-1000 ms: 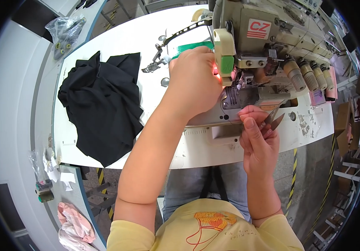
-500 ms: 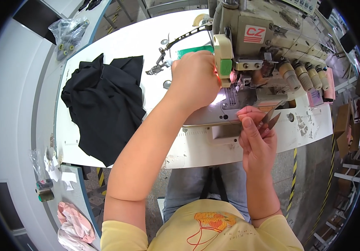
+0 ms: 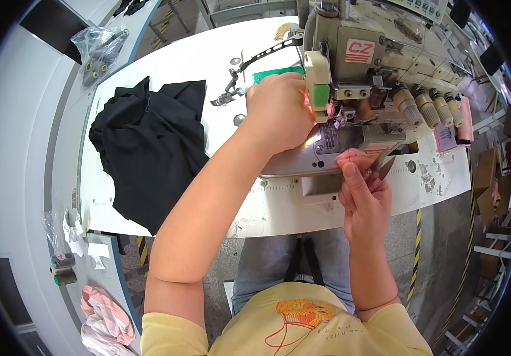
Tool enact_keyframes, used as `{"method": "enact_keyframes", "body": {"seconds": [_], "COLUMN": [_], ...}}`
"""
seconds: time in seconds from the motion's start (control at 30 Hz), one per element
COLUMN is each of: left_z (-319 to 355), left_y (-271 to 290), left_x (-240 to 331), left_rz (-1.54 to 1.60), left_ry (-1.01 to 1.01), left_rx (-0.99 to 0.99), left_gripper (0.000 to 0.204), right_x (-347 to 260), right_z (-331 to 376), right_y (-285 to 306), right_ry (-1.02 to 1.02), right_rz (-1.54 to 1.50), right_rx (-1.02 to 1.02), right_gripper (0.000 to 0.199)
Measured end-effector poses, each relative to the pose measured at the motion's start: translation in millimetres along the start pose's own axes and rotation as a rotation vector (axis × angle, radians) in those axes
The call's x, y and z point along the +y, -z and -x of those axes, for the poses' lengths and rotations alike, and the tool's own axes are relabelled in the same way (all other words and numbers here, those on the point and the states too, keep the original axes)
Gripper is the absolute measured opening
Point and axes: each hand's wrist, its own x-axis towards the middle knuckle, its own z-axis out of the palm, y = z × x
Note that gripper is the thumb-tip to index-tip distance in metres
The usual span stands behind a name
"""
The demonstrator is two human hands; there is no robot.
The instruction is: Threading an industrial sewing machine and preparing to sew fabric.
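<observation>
An overlock sewing machine stands on the white table, with its lamp lit near the needle area. My left hand is curled against the left side of the machine head; its fingertips are hidden behind the hand and the machine. In front of the metal throat plate, my right hand is closed around thread snips, blades pointing up and away. Its thumb and forefinger pinch together near the plate's edge, apparently on a fine thread. Black fabric lies in a loose heap left of my left arm.
A hinged metal guide arm reaches over the table beyond my left hand. Thread tension knobs line the machine's right. At left, a side bench holds a plastic bag and pink-white cloth.
The view has shifted very slightly. Both hands keep nearly the same places, and the right hand still holds the snips beside the throat plate.
</observation>
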Motion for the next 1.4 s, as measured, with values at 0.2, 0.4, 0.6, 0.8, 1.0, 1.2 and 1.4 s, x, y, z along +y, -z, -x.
{"method": "enact_keyframes", "body": {"seconds": [0.2, 0.4, 0.6, 0.8, 1.0, 1.2, 1.4], "left_z": [4.2, 29.9, 49.6, 67.5, 92.9, 105.2, 81.7], "left_y": [-0.8, -3.2, 11.6, 23.4, 22.8, 26.5, 29.3], "left_x": [-1.7, -12.2, -12.1, 5.9, -18.0, -33.7, -12.6], "left_rz": [-0.078, -0.319, 0.57, 1.307, 0.367, 0.102, -0.683], "left_ry": [-0.108, -0.335, 0.056, 0.253, 0.027, 0.019, -0.183], "left_rx": [0.049, 0.391, 0.286, 0.151, 0.267, 0.303, 0.547], "left_gripper": [0.013, 0.009, 0.015, 0.011, 0.006, 0.003, 0.011], "right_x": [1.6, 1.7, 2.6, -2.1, -2.5, 3.5, 2.9], "right_z": [-0.3, -8.5, -22.2, -35.0, -34.6, -21.7, -9.0], "right_y": [-1.6, -8.2, -13.7, -21.6, -18.2, 3.5, 10.8], "right_ry": [0.056, 0.266, 0.444, 0.667, 0.706, 0.633, 0.56], "right_rz": [0.138, 0.379, 0.532, 0.74, 0.794, 0.724, 0.698], "right_rx": [0.019, 0.016, 0.022, 0.078, 0.137, 0.16, 0.122], "right_gripper": [0.01, 0.011, 0.012, 0.009, 0.01, 0.01, 0.009]}}
